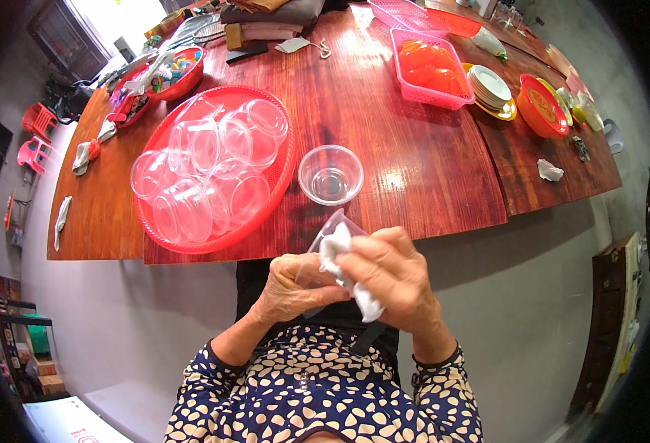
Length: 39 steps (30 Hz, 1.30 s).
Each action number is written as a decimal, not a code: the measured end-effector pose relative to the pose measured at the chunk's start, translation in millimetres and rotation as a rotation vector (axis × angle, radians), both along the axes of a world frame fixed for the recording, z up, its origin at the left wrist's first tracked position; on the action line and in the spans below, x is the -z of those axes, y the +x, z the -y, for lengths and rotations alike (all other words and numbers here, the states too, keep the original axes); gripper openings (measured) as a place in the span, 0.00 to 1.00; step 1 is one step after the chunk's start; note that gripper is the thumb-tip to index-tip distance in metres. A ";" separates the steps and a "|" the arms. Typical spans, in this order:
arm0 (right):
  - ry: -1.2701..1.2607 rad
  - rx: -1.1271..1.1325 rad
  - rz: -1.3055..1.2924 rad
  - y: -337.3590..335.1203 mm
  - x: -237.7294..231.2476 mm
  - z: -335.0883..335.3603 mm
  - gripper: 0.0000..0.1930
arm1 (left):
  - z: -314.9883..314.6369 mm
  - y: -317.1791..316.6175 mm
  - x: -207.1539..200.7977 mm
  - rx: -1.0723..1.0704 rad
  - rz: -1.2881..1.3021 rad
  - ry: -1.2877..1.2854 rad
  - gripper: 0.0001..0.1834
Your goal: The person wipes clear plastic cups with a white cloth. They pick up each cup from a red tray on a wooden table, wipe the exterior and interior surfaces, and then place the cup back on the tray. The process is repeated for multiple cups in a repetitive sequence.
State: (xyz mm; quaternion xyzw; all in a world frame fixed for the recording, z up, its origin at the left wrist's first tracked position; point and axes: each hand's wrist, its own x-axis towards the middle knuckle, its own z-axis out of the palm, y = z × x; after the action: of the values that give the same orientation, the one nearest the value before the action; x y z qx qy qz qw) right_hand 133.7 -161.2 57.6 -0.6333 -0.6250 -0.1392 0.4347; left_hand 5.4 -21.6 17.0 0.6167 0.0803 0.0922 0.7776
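Note:
My left hand (299,288) is closed around a clear plastic cup (334,225), held tilted over my lap just off the table's front edge. With my right hand (395,280) I grip a white cloth (368,301) and press it against the cup's rim and side. Part of the cup is hidden behind my fingers. Directly beyond my hands, a clear round plastic container (331,176) stands upright on the table. To its left, a round red tray (289,166) holds several clear plastic cups (192,203), lying and leaning on one another.
Wooden table (421,173) spans the view ahead. Pink baskets (435,96), a stack of white plates (489,85) and an orange-red bowl (542,107) stand at the far right. A red basin (184,85) of small items sits far left. A crumpled white tissue (550,170) lies at right.

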 end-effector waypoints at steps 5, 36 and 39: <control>-0.068 -0.205 -0.089 12.9 -2.0 -9.7 0.15 | -9.2 -4.0 1.5 0.149 0.115 0.296 0.07; 0.231 -0.113 -1.341 -4.9 59.5 16.1 0.13 | -13.1 17.8 20.9 -0.307 0.148 -0.490 0.39; 0.191 -0.058 -1.043 -11.2 49.1 14.3 0.13 | -7.9 12.1 15.5 -0.205 0.346 -0.503 0.40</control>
State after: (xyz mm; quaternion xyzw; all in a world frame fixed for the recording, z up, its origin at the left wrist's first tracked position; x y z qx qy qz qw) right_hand 122.5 -175.5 8.5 -0.5583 -0.3275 0.1501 0.7474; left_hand 17.4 -13.7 1.5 0.3689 0.0286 0.2508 0.8945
